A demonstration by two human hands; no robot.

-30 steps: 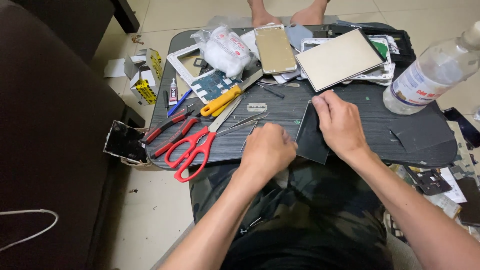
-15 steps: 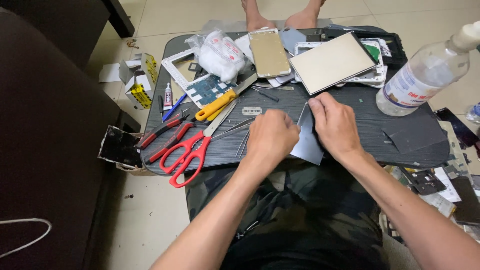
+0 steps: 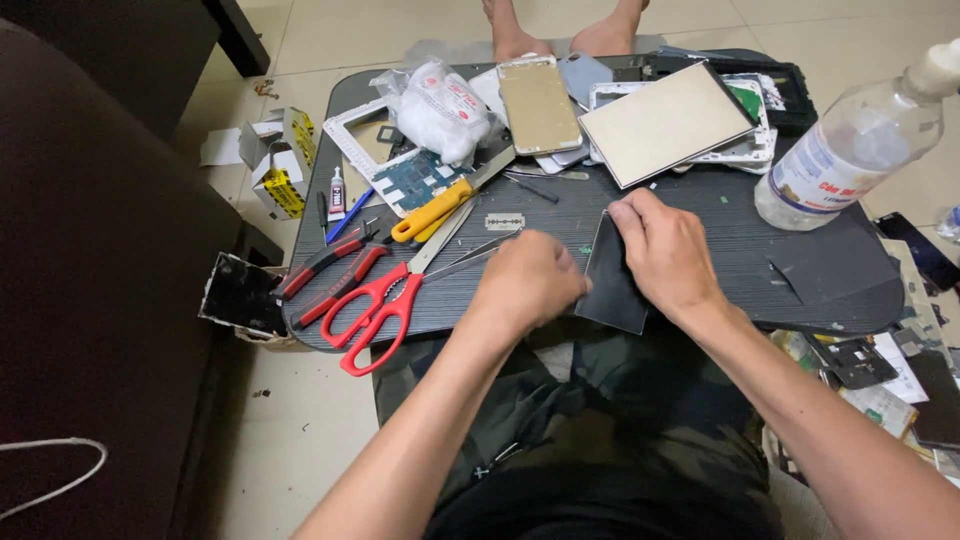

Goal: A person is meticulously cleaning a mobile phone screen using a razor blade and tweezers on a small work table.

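Note:
A thin dark sheet (image 3: 610, 290) lies at the near edge of a black lap table (image 3: 740, 250). My right hand (image 3: 665, 250) presses down on the sheet's upper right part, fingers curled over its top edge. My left hand (image 3: 525, 285) is closed at the sheet's left edge; whether it grips a small tool I cannot tell. Red scissors (image 3: 375, 305) lie just left of my left hand.
Red-handled pliers (image 3: 325, 275), a yellow-handled scraper (image 3: 440, 208), a razor blade (image 3: 504, 221), a glue tube (image 3: 337, 192), a circuit board (image 3: 420, 178), phone backs (image 3: 540, 103), a tan panel (image 3: 665, 122), a plastic bag (image 3: 440, 110), a clear bottle (image 3: 855, 150). Another person's bare feet (image 3: 560, 25) stand beyond the table.
Both hands have kept working on the dark sheet; the left hand shifted slightly along its left edge. The view has tilted a little.

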